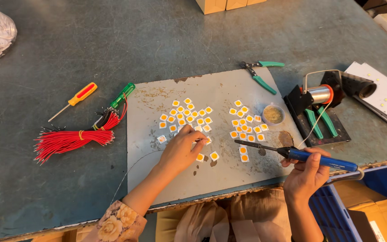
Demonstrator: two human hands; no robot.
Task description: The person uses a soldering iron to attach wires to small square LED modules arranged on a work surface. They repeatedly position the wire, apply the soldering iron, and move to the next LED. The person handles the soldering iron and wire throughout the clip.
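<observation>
- Left hand (181, 150), centre of frame, pinches thin solder wire (135, 163) beside small white-and-orange squares (187, 115) on a grey plate (229, 175).
- Right hand (307, 172), lower right, is closed around a blue soldering iron (301, 154).
- A second cluster of squares (245, 123) lies right of centre; which are soldered is unclear.
- Red wire bundle (70, 140) lies untouched at left.
</observation>
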